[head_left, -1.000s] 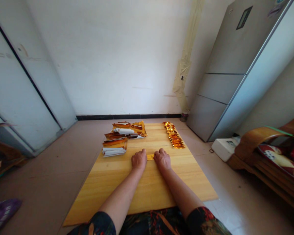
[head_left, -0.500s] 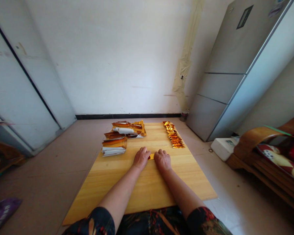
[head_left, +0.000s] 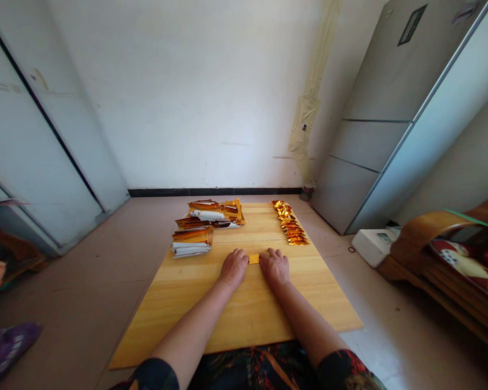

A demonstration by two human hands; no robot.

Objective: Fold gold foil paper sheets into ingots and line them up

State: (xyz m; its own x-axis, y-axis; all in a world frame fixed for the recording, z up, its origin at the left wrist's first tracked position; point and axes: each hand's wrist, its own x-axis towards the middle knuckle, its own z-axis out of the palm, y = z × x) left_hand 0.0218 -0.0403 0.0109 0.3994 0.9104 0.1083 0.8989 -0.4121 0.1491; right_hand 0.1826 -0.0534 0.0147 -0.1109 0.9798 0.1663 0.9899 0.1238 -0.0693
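Note:
A short, flat strip of folded gold wrapper [head_left: 254, 259] lies on the wooden board [head_left: 195, 314], showing between my two hands. My left hand [head_left: 233, 269] has curled fingers on the strip's left end. Its right end is under the fingers and thumb of my right hand [head_left: 275, 268], also closed. My fingers cover both ends of the strip. Beyond my left hand are stacked flat wrappers [head_left: 192, 236], brown-gold with white edges. Past my right hand stands a row of shiny gold folded pieces [head_left: 295, 230].
More brown and gold wrappers [head_left: 215, 211] lie at the board's far left. A wall stands behind, with a grey fridge [head_left: 366, 141] on the right. A white box [head_left: 372, 246] and wooden seat [head_left: 443, 254] are right of the board. A purple bag [head_left: 10, 349] lies at lower left.
My hands have moved slightly apart along the strip, so more of its gold middle shows. The dark red patch beside my left fingers is out of sight. The view has shifted a little.

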